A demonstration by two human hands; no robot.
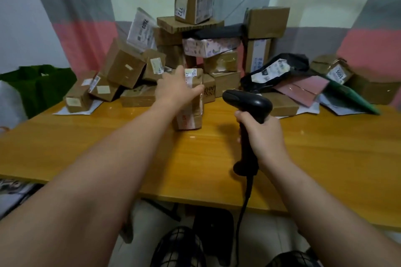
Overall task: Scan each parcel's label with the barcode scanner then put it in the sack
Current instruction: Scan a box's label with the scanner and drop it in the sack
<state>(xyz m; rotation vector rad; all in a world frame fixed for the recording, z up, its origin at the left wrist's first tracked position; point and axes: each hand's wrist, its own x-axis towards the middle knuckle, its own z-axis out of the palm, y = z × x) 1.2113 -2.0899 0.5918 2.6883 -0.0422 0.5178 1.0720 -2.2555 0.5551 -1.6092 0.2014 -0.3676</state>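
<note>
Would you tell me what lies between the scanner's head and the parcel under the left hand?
Nothing: in the head view only bare table separates the scanner from the parcel under the left hand.

Parcel (191,102) label partly behind left hand (175,89); scanner cable (243,212) cut off below

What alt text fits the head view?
A person's left hand grips an upright brown parcel on a wooden table while the right hand holds a black barcode scanner; more parcels are piled behind.
</note>
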